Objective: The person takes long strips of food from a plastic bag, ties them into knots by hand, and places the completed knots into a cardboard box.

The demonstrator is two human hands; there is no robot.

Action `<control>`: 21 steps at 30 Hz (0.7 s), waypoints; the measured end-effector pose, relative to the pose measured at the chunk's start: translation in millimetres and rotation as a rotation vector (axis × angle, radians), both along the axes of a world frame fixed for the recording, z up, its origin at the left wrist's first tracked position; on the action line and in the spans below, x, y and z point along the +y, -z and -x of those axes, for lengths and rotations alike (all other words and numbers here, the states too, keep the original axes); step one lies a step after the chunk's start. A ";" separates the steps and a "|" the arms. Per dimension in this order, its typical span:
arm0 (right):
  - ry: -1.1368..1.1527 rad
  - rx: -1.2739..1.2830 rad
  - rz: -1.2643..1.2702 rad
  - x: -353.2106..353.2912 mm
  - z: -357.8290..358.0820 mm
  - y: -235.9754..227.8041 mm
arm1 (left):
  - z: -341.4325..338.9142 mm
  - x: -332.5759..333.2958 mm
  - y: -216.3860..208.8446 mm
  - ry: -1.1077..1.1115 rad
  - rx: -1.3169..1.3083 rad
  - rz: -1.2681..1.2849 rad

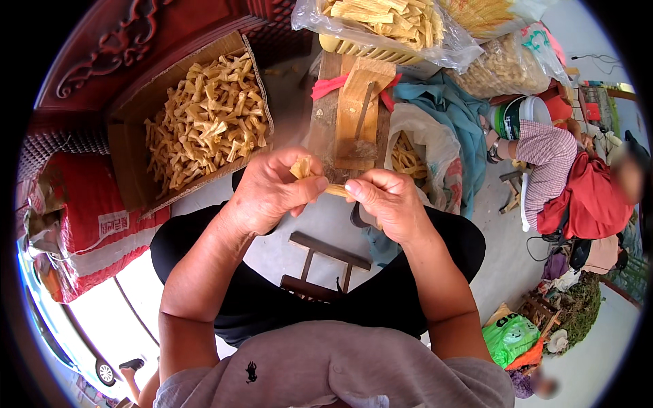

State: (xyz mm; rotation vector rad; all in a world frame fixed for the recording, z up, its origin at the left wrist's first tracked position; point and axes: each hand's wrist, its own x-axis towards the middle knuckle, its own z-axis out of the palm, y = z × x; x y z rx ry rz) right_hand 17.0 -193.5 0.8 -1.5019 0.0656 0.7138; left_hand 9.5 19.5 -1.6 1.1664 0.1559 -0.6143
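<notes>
Between my two hands is a pale yellow, folded strip [336, 190], its kind not clear. Its bunched end sticks up from the fingers of my left hand [272, 190]. On the other side, my right hand [389, 204] pinches the narrow end between thumb and forefinger. Just beyond my hands stands a wooden bench [323, 126]. On it lies a wooden block [371, 92] with a thin dark metal rod or blade along it, and a red cloth strip [329, 86] is tied around there.
At left, a cardboard box [262, 88] holds many knotted yellow pieces. A plastic-lined yellow basket [340, 47] of flat strips stands at the far side. Right of the bench is a plastic bag [435, 136] with more strips. A person in red [585, 197] sits at right.
</notes>
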 end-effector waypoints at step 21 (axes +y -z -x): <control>0.160 -1.252 0.462 12.1 -9.7 29.8 | -22.9 -35.8 18.5 -0.219 -0.684 -0.561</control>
